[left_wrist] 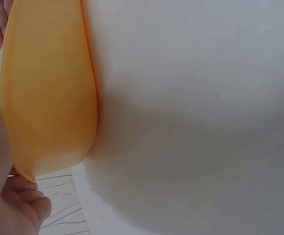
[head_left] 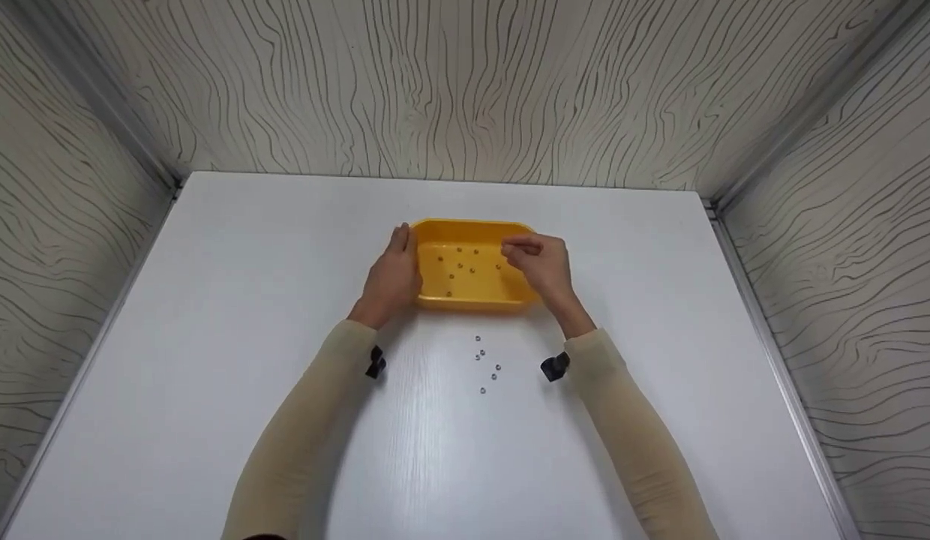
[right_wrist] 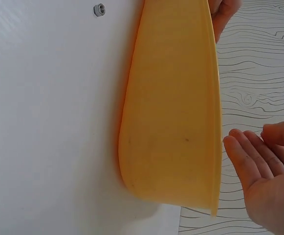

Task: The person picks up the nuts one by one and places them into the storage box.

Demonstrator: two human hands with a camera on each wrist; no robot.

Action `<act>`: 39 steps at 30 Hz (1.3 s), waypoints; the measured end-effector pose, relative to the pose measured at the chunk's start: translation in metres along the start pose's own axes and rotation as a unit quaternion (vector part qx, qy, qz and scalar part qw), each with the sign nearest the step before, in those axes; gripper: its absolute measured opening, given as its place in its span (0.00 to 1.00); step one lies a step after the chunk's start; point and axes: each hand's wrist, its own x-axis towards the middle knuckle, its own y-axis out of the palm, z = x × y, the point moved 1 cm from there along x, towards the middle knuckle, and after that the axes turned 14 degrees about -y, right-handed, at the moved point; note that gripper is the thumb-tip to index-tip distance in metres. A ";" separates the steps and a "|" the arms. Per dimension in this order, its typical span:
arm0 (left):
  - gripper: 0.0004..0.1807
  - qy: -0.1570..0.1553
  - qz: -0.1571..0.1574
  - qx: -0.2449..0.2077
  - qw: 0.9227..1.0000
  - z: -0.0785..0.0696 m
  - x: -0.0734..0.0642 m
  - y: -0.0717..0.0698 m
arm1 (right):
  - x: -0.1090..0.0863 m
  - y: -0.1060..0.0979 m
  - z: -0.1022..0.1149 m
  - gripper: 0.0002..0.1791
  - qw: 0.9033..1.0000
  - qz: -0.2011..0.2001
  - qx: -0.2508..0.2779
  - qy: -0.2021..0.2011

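Note:
A yellow plastic tray [head_left: 472,304] stands on the white table, with several small metal nuts [head_left: 460,265] scattered over its floor. My left hand [head_left: 394,277] grips the tray's left end; in the left wrist view its fingers [left_wrist: 27,193] curl at the rim corner. Over the tray's right end hovers my right hand [head_left: 544,266]. In the right wrist view, its fingers [right_wrist: 251,159] extend loosely just past the rim, thumb apart, nothing visible between them. More nuts [head_left: 482,352] lie loose on the table in front of the tray; one hex nut [right_wrist: 99,10] shows close up.
The white table [head_left: 232,300] carries the tray near its back edge. Wood-patterned panels [head_left: 435,90] rise behind it and on both sides. Each sleeve bears a small black wrist device [head_left: 555,367] close above the table.

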 end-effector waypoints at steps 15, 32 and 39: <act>0.37 0.006 -0.006 0.007 1.000 0.000 0.001 0.003 | -0.024 -0.006 -0.007 0.14 0.997 0.044 -0.022 -0.067; 0.36 0.005 -0.004 -0.002 1.000 0.001 0.001 0.001 | -0.071 -0.013 -0.008 0.14 0.983 0.128 -0.049 -0.120; 0.36 0.006 -0.003 -0.009 1.000 0.003 0.002 0.002 | -0.089 -0.013 -0.012 0.16 0.972 0.184 -0.072 -0.127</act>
